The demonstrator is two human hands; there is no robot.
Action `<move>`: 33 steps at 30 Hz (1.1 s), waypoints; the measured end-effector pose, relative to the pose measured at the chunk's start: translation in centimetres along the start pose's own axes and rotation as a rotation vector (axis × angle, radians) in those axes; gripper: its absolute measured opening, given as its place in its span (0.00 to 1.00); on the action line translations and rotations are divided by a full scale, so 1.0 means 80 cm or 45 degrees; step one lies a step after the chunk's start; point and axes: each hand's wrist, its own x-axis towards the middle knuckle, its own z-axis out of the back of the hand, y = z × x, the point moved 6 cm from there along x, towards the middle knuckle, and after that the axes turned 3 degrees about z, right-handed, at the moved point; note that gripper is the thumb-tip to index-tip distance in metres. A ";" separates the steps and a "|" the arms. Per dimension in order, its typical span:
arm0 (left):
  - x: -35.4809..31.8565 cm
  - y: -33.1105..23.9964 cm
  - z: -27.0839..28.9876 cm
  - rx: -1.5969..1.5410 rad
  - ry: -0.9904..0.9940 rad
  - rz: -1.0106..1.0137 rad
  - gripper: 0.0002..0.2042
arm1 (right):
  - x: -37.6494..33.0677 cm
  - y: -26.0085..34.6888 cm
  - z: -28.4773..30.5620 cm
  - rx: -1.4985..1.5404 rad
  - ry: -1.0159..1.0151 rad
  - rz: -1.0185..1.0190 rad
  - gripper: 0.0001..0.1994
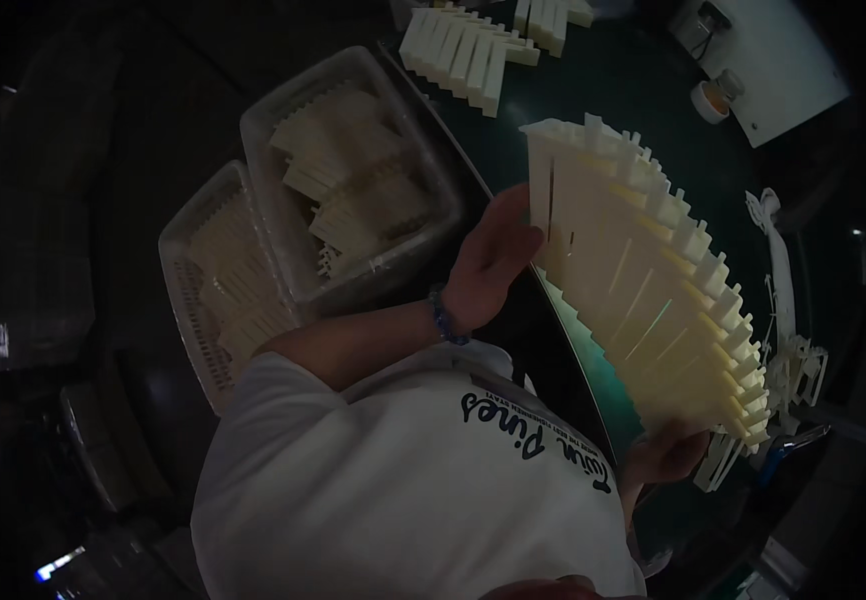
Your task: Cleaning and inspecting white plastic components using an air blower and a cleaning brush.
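Note:
A long row of cream-coloured, thin-walled plastic parts (643, 270), nested tightly one against another with small tabs along the far edge, curves like a fan above the table. At its upper left end my left hand (498, 250) grips the row, thumb against the end part and the other fingers partly hidden behind it. My right hand (665, 455) is closed at the lower end of the row, its fingertips partly covered and in shadow. The exact kind of part cannot be made out.
The dark green table (608, 375) lies under the row. More cream parts (458, 55) stand at its far side. Left of the table are a translucent bin (261, 125) and a second bin (175, 262), both holding similar parts. A small orange-and-white container (710, 102) and white box (778, 60) stand far right.

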 end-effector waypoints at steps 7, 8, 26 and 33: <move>-0.090 0.057 0.244 -0.493 -0.891 0.223 0.20 | -0.012 0.099 -0.263 0.144 0.847 0.474 0.17; -0.103 0.068 0.280 -0.481 -1.017 0.271 0.20 | -0.022 0.116 -0.305 0.166 0.888 0.518 0.17; -0.207 0.192 0.502 -0.242 -1.365 1.054 0.19 | -0.178 -0.063 -0.692 -0.181 1.711 -0.538 0.18; -0.209 0.276 0.539 -0.254 -1.353 0.972 0.21 | -0.211 -0.130 -0.769 0.041 1.758 -0.639 0.23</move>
